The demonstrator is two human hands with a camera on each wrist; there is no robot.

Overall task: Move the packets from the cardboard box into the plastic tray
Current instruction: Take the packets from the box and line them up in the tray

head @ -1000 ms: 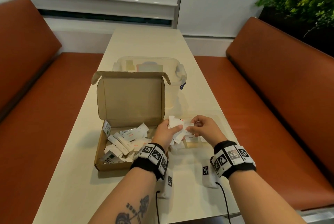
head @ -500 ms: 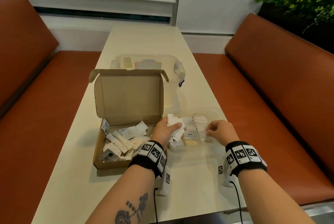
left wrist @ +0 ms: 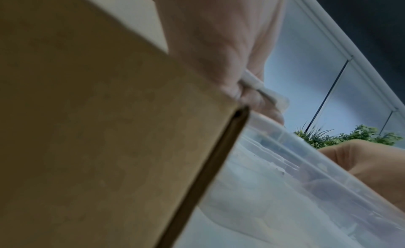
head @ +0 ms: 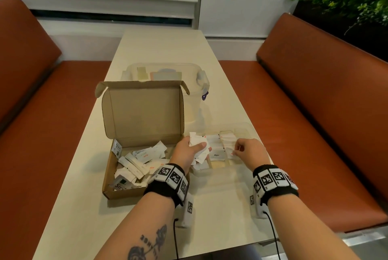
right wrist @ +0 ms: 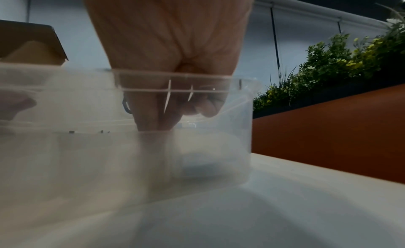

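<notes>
Packets (head: 196,144) in left hand (head: 186,152)

Cardboard box (head: 134,150) left of plastic tray (head: 241,131).

Print on most packets (head: 134,163) in the cardboard box (head: 117,193) is too small to be read. Right-hand fingertips (right wrist: 153,123) are blurred behind the plastic tray wall (right wrist: 230,130); whether a packet is pinched can't be told. Left-wrist view is mostly blocked by cardboard.

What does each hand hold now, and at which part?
Left hand grips a bunch of packets around its lower part. Right hand: fingers curled low in the plastic tray; any hold cannot be told.
</notes>
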